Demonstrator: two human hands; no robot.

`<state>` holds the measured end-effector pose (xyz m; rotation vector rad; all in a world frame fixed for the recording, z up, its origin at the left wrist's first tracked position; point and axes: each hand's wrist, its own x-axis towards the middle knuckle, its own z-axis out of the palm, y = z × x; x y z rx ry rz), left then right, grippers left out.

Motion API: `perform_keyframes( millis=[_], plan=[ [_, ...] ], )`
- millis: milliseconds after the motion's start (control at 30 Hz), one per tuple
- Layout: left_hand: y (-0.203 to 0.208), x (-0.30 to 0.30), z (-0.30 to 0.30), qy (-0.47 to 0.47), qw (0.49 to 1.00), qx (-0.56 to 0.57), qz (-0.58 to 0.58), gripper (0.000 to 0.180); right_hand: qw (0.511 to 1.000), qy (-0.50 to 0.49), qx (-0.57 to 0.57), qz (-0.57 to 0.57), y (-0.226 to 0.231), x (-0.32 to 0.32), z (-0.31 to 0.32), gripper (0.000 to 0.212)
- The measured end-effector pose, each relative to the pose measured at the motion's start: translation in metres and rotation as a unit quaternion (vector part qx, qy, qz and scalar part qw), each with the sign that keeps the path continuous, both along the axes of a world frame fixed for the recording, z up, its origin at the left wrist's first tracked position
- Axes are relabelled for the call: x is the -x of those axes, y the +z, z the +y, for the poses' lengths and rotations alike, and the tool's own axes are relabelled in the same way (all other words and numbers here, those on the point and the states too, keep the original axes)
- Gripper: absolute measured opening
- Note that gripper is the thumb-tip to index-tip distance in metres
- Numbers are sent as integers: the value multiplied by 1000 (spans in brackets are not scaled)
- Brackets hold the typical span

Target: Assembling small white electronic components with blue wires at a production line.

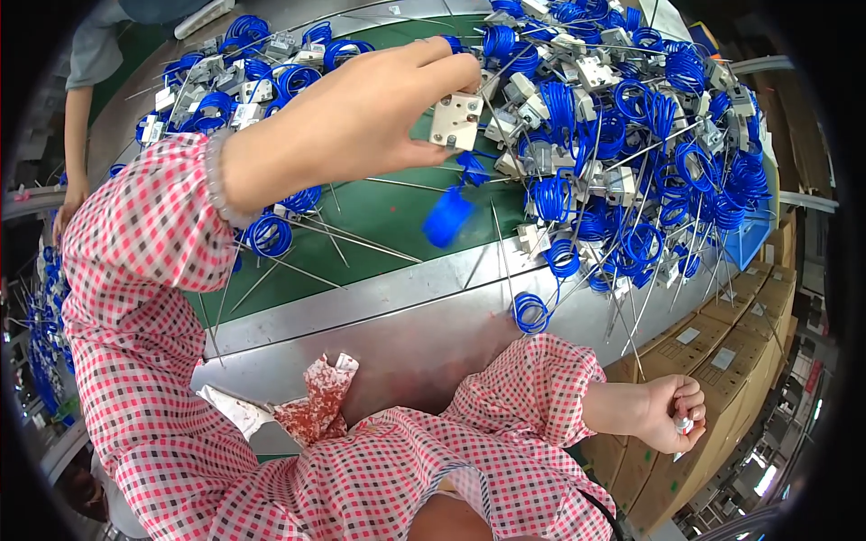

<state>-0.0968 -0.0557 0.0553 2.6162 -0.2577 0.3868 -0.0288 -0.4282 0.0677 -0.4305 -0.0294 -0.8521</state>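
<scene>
The fingers (456,65) of the left hand (361,117) are clamped on a small beige block (456,122) with a blue coiled wire (449,215) hanging under it, above the green desk (379,212). The right hand (669,413) is low beside the desk, fingers closed around a small white object (686,424). A heap of similar blue-wired parts (631,135) lies at the right.

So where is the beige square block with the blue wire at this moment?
In the head view, upper centre: the left hand pinches the beige block above the green belt, beside the heap of blue-wired parts.
</scene>
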Motion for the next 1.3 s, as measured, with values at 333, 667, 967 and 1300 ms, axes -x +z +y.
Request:
perform_keyframes(
  millis=[333, 667, 967, 1300],
  plan=[
    [18, 2, -3, -9, 999, -28, -15, 38, 1000, -9, 0, 2, 0, -2, 2, 15],
    [79, 75, -14, 24, 996, 78, -22, 46, 999, 29, -16, -40, 7, 16, -3, 16],
    [76, 234, -112, 294, 796, 524, -73, 53, 980, 131, 35, -143, 45, 88, 46, 15],
    [24, 315, -170, 282, 625, 721, -101, 53, 799, 357, 482, 44, -76, 237, 108, 19]
  ],
)
